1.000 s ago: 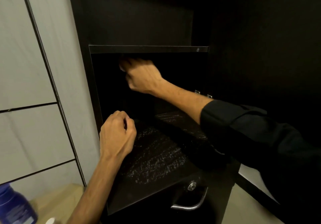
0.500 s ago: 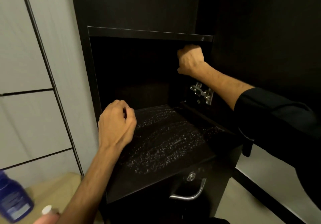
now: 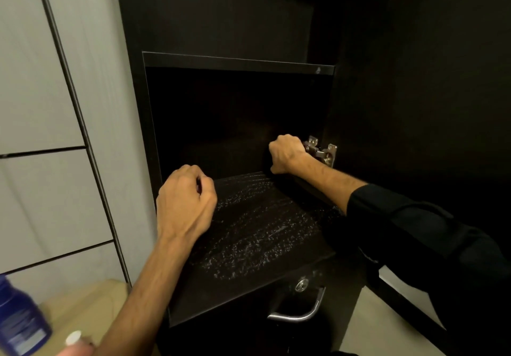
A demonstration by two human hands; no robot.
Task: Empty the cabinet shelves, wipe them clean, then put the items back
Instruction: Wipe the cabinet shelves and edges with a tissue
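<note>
From the head view, the dark wood-grain cabinet shelf (image 3: 257,234) carries no items and shines with wet streaks over its middle and front edge, so I judge the wiping step to be in hand. The right hand (image 3: 286,154) is at the shelf's back right corner, just beside the metal door hinge (image 3: 322,151), its fingers curled round something dark, probably a black cloth, though I cannot tell for sure. The left hand (image 3: 185,203) hangs over the shelf's left edge, fingers loosely curled and holding nothing. A cloth would handle soft and light, best bunched in the palm; the wet board looks stiff but slippery. A blue plastic bottle (image 3: 19,322) stands at lower left.
</note>
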